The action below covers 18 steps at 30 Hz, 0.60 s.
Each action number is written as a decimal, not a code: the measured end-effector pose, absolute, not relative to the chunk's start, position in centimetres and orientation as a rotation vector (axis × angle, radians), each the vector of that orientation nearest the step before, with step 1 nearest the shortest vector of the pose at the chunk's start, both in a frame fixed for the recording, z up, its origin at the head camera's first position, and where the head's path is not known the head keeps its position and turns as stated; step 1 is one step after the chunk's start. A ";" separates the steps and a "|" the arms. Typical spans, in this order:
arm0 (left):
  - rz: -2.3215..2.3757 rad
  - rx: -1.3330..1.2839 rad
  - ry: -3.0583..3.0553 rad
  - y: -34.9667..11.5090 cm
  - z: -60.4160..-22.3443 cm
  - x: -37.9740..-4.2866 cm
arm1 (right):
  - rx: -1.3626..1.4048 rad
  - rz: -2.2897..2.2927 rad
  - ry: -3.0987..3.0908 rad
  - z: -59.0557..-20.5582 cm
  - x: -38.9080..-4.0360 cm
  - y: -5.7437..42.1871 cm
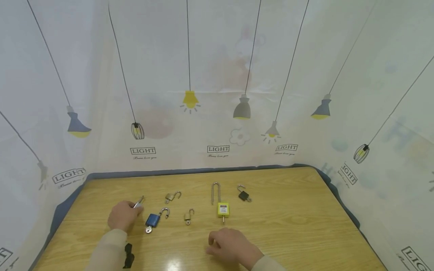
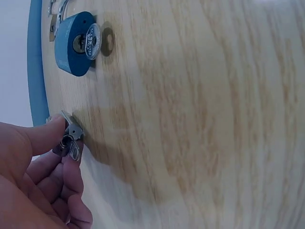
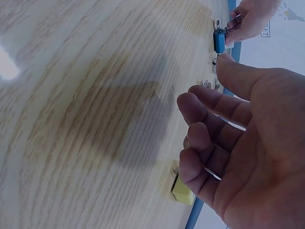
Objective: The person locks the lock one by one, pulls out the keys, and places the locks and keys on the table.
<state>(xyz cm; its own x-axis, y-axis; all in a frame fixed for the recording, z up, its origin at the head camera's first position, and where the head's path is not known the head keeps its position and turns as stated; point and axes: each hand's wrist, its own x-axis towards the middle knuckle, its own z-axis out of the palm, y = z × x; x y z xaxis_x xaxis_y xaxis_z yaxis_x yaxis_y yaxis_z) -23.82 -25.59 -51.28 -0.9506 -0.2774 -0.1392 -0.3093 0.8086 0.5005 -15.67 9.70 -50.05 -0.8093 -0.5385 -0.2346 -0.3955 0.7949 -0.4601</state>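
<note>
My left hand point(image 1: 123, 216) pinches a silver padlock point(image 2: 71, 131) between thumb and fingers at the left of the table; small keys point(image 2: 74, 149) hang at its keyhole. Just right of that hand lies a blue padlock point(image 1: 153, 220), its shackle open and a key in it. My right hand point(image 1: 234, 246) hovers low over the front of the table, its fingers loosely curled around nothing. Beyond it lies a yellow padlock point(image 1: 223, 209) with a long open shackle point(image 1: 216, 185) and a key.
Two brass padlocks, a small one point(image 1: 188, 217) and another point(image 1: 169, 197), lie left of the yellow one, shackles open. A black padlock point(image 1: 243, 195) lies at the back right with its key. A printed curtain point(image 1: 217, 124) surrounds the wooden table point(image 1: 305, 218).
</note>
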 end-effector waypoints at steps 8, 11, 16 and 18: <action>0.888 -0.445 2.908 -26.2 -51.6 -23.8 | -0.713 -0.556 2.624 -50.0 -15.6 9.7; 0.922 -0.436 2.896 -26.4 -51.5 -23.6 | -0.722 -0.541 2.622 -50.1 -15.6 9.7; 0.966 -0.422 2.874 -26.4 -50.8 -23.5 | -0.740 -0.534 2.626 -50.2 -15.5 9.8; 0.999 -0.414 2.866 -26.3 -50.4 -23.4 | -0.747 -0.538 2.630 -50.2 -15.5 9.9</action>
